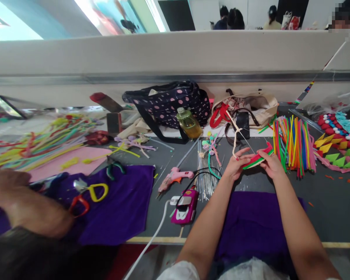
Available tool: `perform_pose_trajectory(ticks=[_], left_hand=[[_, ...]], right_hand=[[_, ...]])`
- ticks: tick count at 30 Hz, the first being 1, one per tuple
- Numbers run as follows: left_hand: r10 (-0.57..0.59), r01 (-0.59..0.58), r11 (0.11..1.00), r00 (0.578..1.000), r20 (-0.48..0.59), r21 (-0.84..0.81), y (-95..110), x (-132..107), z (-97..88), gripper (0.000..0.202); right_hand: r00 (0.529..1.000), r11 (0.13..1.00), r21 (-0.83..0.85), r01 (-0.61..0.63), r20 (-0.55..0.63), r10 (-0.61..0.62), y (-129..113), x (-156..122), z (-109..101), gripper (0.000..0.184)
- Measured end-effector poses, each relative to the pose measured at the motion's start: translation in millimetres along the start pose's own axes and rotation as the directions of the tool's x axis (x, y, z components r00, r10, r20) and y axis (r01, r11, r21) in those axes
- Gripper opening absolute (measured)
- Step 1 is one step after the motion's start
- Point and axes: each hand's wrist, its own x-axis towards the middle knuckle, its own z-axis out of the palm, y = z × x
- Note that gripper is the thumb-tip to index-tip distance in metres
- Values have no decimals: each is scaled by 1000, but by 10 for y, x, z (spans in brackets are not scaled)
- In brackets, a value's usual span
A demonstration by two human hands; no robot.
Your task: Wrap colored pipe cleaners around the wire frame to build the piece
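Observation:
Above the right part of the dark table, a small fuzzy strip striped in red, green and white (256, 159) is stretched between my two hands. My left hand (235, 166) pinches its left end, fingers closed. Its right end is gripped by my right hand (270, 163), with the thumb and fingers along the edge. A pale twisted cord (235, 144) shows just above my left fingers, and a thin white line runs down from it toward the strip. Whether cord and strip are joined I cannot tell. Below my wrists lies a purple cloth (259, 210).
Colourful chenille stems (294, 144) lie right of my hands. To the left are a pink glue gun (176, 177), a magenta power unit (185, 208) and thin metal wires (205, 175). A bottle (189, 123) stands behind. A neighbour's blurred arm (32, 206) reaches in near scissors (97, 192).

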Motion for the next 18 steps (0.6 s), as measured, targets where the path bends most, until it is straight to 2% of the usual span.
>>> perform_pose_trajectory(ticks=[6, 14, 18], left_hand=[[-16, 16, 999, 1000, 4, -31, -1, -6, -40, 61], [-10, 11, 1000, 1000, 22, -18, -6, 4, -48, 53], [7, -7, 1000, 1000, -8, -7, 1, 1, -24, 50]], right_hand=[[987, 999, 11, 35, 154, -36, -67, -75, 3, 34], [989, 997, -24, 71, 132, -67, -44, -77, 46, 38], [989, 997, 7, 78, 122, -78, -39, -66, 40, 35]])
